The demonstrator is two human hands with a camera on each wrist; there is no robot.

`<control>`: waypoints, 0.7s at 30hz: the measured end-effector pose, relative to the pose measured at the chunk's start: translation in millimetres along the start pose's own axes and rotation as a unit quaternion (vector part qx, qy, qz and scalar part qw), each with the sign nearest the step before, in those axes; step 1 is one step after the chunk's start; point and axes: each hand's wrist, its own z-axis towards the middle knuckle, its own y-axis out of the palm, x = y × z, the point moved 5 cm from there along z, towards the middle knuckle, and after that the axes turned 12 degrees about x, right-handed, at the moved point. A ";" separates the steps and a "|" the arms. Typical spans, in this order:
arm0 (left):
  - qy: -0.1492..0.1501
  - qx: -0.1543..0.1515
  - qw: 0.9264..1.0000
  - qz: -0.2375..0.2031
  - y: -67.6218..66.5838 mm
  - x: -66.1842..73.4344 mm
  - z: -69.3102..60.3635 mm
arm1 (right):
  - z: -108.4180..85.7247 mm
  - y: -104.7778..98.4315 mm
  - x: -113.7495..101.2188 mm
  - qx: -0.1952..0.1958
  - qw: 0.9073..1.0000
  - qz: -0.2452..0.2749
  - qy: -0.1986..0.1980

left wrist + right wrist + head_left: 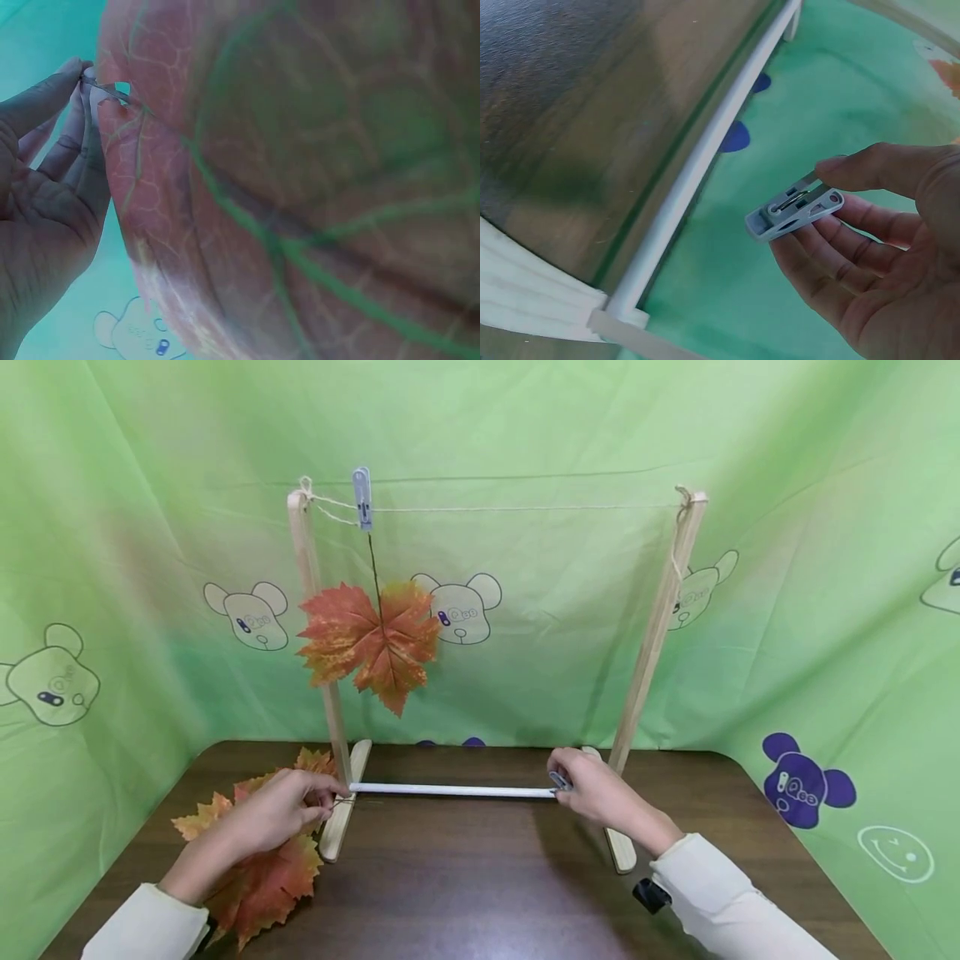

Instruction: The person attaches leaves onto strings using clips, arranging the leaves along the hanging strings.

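Near the left post's base, my left hand (281, 810) pinches the thin stem (109, 90) of an artificial maple leaf (322, 165). Its veined surface fills much of the left wrist view. Over the table at the right, my right hand (596, 789) holds a grey clothespin (791, 214) between thumb and fingers; its jaws look closed with nothing in them. Another orange-red maple leaf (371, 643) hangs by its stem from a grey-blue clothespin (362, 497). That clothespin grips the string (525, 508) near its left end.
The string runs between two wooden posts, left (303, 552) and right (660, 618), on wooden feet. A white rod (450, 790) joins them low down. Orange leaves (206, 817) lie on the brown table (450, 893) at left. Green printed cloth (525, 427) surrounds the table.
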 end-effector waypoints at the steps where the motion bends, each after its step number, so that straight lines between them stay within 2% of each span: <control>1: 0.005 0.003 1.000 0.003 -1.0 1.9 1.1 | 0.9 -1.0 -1.5 0.003 1.000 0.001 -0.002; 9: 0.045 0.037 0.998 0.011 -7.3 21.2 8.3 | 8.0 -9.6 -12.6 -0.007 0.999 0.031 0.009; 21: 0.027 0.087 0.996 0.021 -13.2 45.3 23.2 | 23.3 -25.8 -28.4 -0.003 0.996 0.085 0.003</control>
